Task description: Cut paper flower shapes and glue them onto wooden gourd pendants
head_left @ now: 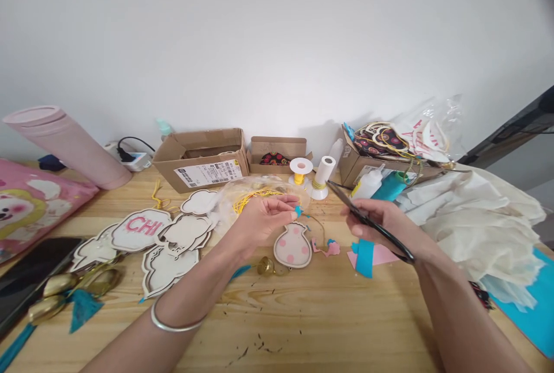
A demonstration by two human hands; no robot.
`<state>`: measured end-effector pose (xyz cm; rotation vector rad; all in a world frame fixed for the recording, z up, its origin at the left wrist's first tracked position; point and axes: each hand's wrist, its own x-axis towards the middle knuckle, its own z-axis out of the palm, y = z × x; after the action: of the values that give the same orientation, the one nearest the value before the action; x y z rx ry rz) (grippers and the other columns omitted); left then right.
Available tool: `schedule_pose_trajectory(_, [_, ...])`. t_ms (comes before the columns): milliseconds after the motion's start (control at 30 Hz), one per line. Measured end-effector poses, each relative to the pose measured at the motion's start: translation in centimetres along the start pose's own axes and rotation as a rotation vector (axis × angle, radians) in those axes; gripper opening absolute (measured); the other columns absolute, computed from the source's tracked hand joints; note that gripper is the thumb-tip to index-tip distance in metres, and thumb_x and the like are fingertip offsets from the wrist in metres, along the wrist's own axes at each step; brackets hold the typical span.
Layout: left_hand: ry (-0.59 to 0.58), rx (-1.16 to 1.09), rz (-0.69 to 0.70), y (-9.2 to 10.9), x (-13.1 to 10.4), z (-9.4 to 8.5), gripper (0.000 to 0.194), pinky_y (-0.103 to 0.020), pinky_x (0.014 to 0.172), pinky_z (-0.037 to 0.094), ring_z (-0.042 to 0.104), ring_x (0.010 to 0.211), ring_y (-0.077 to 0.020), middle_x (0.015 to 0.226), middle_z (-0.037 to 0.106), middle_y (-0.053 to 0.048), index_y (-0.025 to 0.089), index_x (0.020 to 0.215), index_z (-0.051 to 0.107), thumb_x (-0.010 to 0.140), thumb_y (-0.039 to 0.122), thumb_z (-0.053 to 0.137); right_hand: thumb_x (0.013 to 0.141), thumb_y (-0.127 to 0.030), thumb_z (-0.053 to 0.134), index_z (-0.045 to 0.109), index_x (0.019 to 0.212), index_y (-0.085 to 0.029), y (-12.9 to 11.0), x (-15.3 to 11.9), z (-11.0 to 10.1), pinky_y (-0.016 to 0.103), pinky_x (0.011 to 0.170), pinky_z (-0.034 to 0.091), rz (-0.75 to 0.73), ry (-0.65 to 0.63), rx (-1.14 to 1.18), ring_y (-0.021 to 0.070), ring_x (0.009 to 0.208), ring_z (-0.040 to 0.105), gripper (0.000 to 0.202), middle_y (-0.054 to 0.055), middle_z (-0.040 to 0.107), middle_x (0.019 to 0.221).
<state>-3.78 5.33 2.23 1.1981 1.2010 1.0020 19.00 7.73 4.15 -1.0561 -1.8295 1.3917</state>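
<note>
My left hand (264, 216) pinches a small blue scrap (298, 211) between thumb and fingertips, above the middle of the wooden table. In my right hand (381, 220) is a pair of black scissors (367, 220), its blades pointing up and left, apart from the scrap. Just below my left fingertips lies a pouch-shaped wooden frame (293, 246) with pink dots on a pale face. A brass bell (265, 267) sits at its lower left. Beside the frame are a pink cut-out scrap (326, 247) and a blue strip (364, 257) lying over a pink piece (385, 255).
Cloud-like wooden frames (173, 269) and a phone (30, 275) lie at left. Behind stand a pink tumbler (69, 148), a cardboard box (203, 159), a smaller box (277, 145) and thread spools (324, 174). At right are a filled box (350, 159), a glue bottle (367, 183) and cream cloth (480, 205).
</note>
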Motion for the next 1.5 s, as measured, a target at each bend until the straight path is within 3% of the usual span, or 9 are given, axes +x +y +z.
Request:
schedule_pose_trajectory(133, [-0.094,0.078,0.070,0.1,-0.1,1.0,0.008,-0.035,0.085,0.047,0.054,0.111,-0.0258,0.122,0.057,-0.009,0.018,0.069,0.073,0.068,0.022,0.065,0.059,-0.045,0.074,0.059,0.083,-0.018,0.1,0.5,2.8,0.026,0.053,0.044,-0.097,0.206,0.095,0.0130,0.060,0.054,0.038,0.002,0.061,0.070])
schedule_pose_trajectory(267, [-0.179,0.242,0.174,0.5,-0.1,2.1,0.015,-0.036,0.093,0.042,0.054,0.110,-0.0245,0.122,0.057,-0.005,0.022,0.070,0.073,0.069,0.017,0.060,0.062,-0.035,0.073,0.060,0.092,-0.018,1.2,0.5,3.9,0.024,0.049,0.044,-0.076,0.166,0.160,0.0102,0.054,0.053,0.037,0.002,0.064,0.078])
schedule_pose_trajectory(400, [-0.198,0.329,0.205,0.5,0.1,2.5,0.015,-0.035,0.096,0.039,0.054,0.110,-0.0237,0.123,0.056,-0.003,0.023,0.071,0.074,0.070,0.019,0.059,0.059,-0.027,0.074,0.062,0.090,-0.016,1.3,0.3,3.7,0.023,0.051,0.045,-0.071,0.159,0.147,0.0097,0.056,0.054,0.035,0.000,0.061,0.071])
schedule_pose_trajectory(567, [-0.153,0.308,0.144,0.3,0.0,2.7,0.014,-0.037,0.096,0.038,0.052,0.112,-0.0252,0.123,0.057,-0.004,0.023,0.072,0.074,0.068,0.019,0.061,0.059,-0.030,0.073,0.061,0.089,-0.017,1.1,0.3,3.5,0.024,0.050,0.045,-0.019,0.180,0.185,0.0108,0.057,0.055,0.035,-0.001,0.061,0.069])
schedule_pose_trajectory(800, [-0.093,-0.044,0.050,-0.8,-0.5,3.4,0.015,-0.038,0.093,0.042,0.053,0.113,-0.0255,0.127,0.053,-0.008,0.019,0.081,0.072,0.066,0.021,0.068,0.052,-0.038,0.078,0.059,0.086,-0.018,2.2,0.8,4.2,0.025,0.058,0.048,-0.009,0.359,0.337,0.0107,0.060,0.057,0.044,-0.002,0.061,0.065])
schedule_pose_trajectory(1067, [0.102,-0.138,0.036,-1.4,-1.0,5.0,0.013,-0.031,0.087,0.045,0.049,0.117,-0.0232,0.117,0.060,-0.007,0.018,0.072,0.072,0.070,0.030,0.067,0.057,-0.040,0.076,0.059,0.091,-0.019,2.6,0.6,5.7,0.025,0.053,0.048,-0.041,0.428,0.366,0.0120,0.061,0.056,0.043,0.000,0.062,0.069])
schedule_pose_trajectory(1233, [0.205,-0.144,0.041,-1.2,-1.1,5.2,0.011,-0.032,0.090,0.043,0.050,0.115,-0.0231,0.118,0.060,-0.006,0.019,0.065,0.070,0.069,0.027,0.067,0.063,-0.041,0.072,0.059,0.092,-0.018,2.9,0.7,5.4,0.025,0.059,0.046,-0.058,0.442,0.331,0.0115,0.064,0.054,0.039,0.000,0.059,0.070])
schedule_pose_trajectory(1333, [0.284,-0.176,0.065,-1.3,-1.1,4.8,0.011,-0.033,0.090,0.043,0.051,0.114,-0.0235,0.120,0.059,-0.006,0.018,0.066,0.070,0.068,0.029,0.068,0.068,-0.047,0.067,0.059,0.095,-0.018,2.8,0.6,4.7,0.023,0.053,0.041,-0.078,0.344,0.315,0.0091,0.057,0.048,0.040,-0.001,0.054,0.068])
schedule_pose_trajectory(1500, [0.411,-0.186,0.158,-1.4,-0.9,3.4,0.014,-0.031,0.092,0.041,0.047,0.118,-0.0225,0.122,0.057,-0.005,0.019,0.071,0.070,0.070,0.032,0.067,0.066,-0.065,0.058,0.060,0.093,-0.015,2.0,0.1,4.3,0.022,0.044,0.034,-0.028,0.006,0.245,0.0081,0.052,0.039,0.057,0.000,0.047,0.066])
